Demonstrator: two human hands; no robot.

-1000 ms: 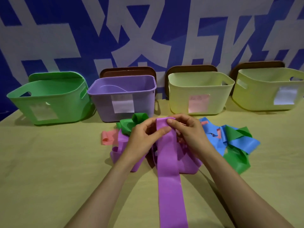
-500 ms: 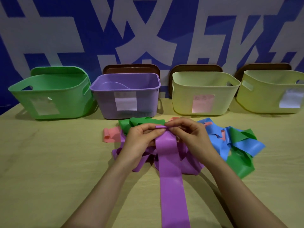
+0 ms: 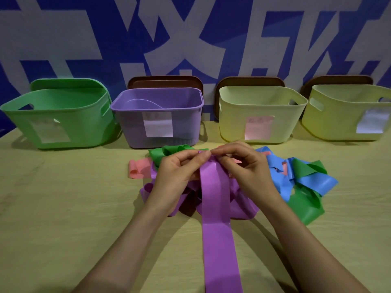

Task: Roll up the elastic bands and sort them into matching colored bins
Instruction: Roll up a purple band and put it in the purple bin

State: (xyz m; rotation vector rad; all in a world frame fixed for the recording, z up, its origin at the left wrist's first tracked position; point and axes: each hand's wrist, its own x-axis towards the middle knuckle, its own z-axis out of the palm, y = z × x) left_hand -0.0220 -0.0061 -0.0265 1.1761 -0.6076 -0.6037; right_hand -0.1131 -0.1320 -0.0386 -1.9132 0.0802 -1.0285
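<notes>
Both hands — left hand (image 3: 179, 174), right hand (image 3: 247, 172) — pinch the far end of the purple band (image 3: 218, 229) over the desk (image 3: 63, 208); roll tight, edges square, toward the body.

"What stood on the table (image 3: 53, 208)?"

"Four bins in a row at the back: a green bin (image 3: 63, 115), a purple bin (image 3: 131, 123), a pale yellow bin (image 3: 232, 123) and a second yellow bin (image 3: 338, 123). Before them lay tangled bands: pink band (image 3: 137, 169) left, purple band (image 3: 218, 240) middle, blue band (image 3: 317, 182) and green band (image 3: 304, 208) right."
</notes>
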